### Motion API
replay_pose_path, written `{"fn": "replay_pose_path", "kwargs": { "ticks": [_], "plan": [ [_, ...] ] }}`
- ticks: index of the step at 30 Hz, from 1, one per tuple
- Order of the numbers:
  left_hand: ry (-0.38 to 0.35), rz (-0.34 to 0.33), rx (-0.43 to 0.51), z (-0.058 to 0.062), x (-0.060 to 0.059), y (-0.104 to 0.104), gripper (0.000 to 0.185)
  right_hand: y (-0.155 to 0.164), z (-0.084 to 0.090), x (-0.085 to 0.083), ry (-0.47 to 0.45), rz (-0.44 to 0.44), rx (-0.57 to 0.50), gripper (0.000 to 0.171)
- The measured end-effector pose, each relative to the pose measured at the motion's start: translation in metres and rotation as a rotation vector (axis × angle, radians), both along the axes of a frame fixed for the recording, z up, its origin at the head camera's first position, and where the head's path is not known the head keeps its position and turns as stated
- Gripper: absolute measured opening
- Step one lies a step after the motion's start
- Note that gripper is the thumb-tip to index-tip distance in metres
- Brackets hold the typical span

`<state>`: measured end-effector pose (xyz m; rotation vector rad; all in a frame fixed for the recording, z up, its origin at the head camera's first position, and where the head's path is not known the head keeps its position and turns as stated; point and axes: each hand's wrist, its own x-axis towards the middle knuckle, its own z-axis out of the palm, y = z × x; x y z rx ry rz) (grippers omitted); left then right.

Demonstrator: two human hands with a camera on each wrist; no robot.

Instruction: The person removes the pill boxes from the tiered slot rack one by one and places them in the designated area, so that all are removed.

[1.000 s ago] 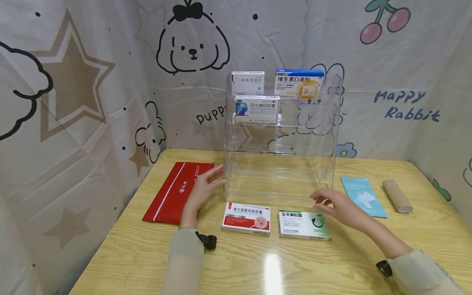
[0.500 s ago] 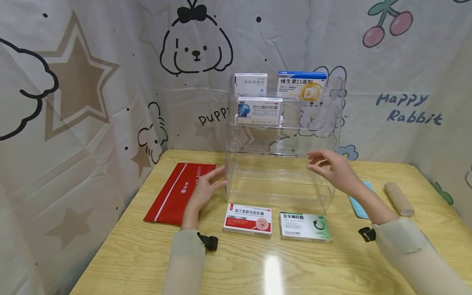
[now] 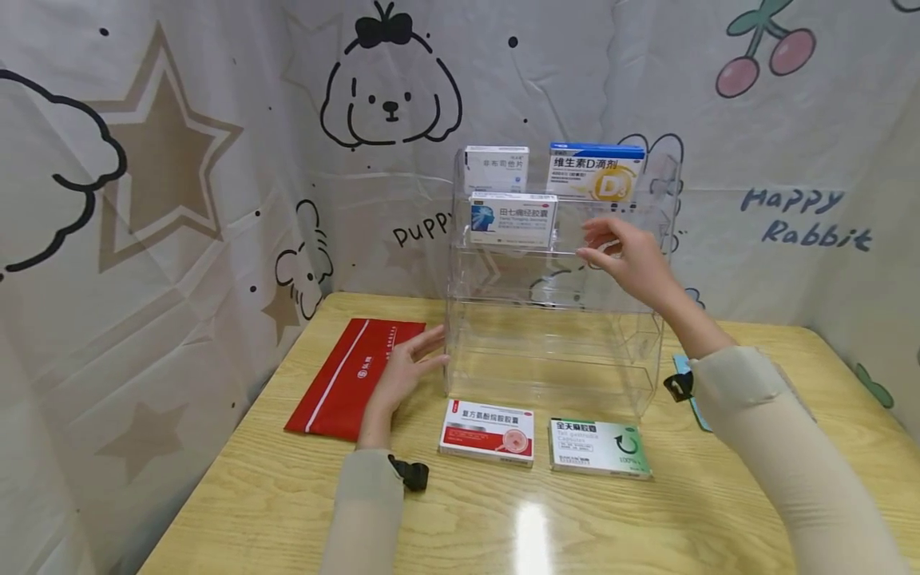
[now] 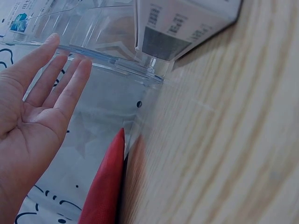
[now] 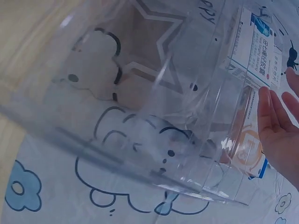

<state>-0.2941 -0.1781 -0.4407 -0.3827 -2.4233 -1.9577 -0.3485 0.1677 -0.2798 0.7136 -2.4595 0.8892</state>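
A clear acrylic tiered rack (image 3: 517, 305) stands on the table. My left hand (image 3: 402, 371) is at its lower left side, fingers extended with the tips right at the side panel; the left wrist view shows the palm holding nothing. My right hand (image 3: 628, 259) is raised before the rack's second tier, fingers loosely bent and nothing in them. Left of it on that tier stands a white medicine box with a blue head picture (image 3: 513, 221). Above, the top tier bears a white box (image 3: 497, 169) and a blue-topped vitamin D box (image 3: 595, 174).
In front of the rack lie a red-and-white medicine box (image 3: 487, 433) and a green-and-white one (image 3: 600, 448). A red pouch (image 3: 352, 375) lies on the left. A light-blue packet (image 3: 683, 366) is mostly hidden behind my right forearm. A patterned curtain (image 3: 216, 239) surrounds the table.
My right hand has risen from beside the green-and-white box to the rack's second tier, its forearm now covering the blue packet and cardboard tube. My left hand stays at the rack's side.
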Motion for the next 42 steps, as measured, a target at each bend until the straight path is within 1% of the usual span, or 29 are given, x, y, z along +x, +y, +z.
{"fn": "replay_pose_path", "kwargs": {
  "ticks": [4,10,15,19,20,23,27,30,34,37,42],
  "plan": [
    [0.010,-0.001,-0.007,0.000,0.001,-0.001,0.058,-0.012,0.012,-0.017,-0.010,-0.018,0.002,0.040],
    [0.006,-0.005,0.000,0.000,0.001,-0.001,0.058,-0.024,0.022,-0.038,-0.021,-0.008,-0.013,0.041],
    [-0.010,-0.001,-0.004,-0.002,0.001,0.001,0.058,-0.029,0.023,-0.047,-0.039,0.001,-0.006,0.043],
    [-0.023,-0.009,-0.001,-0.001,0.001,0.002,0.058,-0.033,0.022,-0.052,-0.032,0.014,0.051,0.044],
    [-0.027,-0.011,-0.002,0.000,0.002,0.002,0.057,-0.034,0.022,-0.053,-0.029,0.017,0.067,0.045],
    [-0.035,-0.016,-0.010,0.012,0.010,0.003,0.057,-0.037,0.022,-0.055,-0.019,0.020,0.095,0.045],
    [-0.030,-0.016,-0.026,0.028,0.020,0.002,0.057,-0.042,0.021,-0.056,-0.026,0.025,0.057,0.043],
    [-0.018,-0.015,-0.029,0.030,0.021,0.002,0.057,-0.044,0.019,-0.055,-0.052,0.019,0.018,0.042],
    [-0.026,-0.005,-0.029,0.017,0.012,0.001,0.058,-0.048,0.017,-0.056,-0.066,-0.016,-0.032,0.039],
    [-0.029,0.002,-0.023,0.006,0.004,0.000,0.058,-0.049,0.015,-0.056,-0.049,-0.035,-0.065,0.035],
    [-0.012,0.010,-0.013,0.001,0.001,0.000,0.057,-0.050,0.013,-0.056,-0.032,-0.038,-0.087,0.033]
  ]
}}
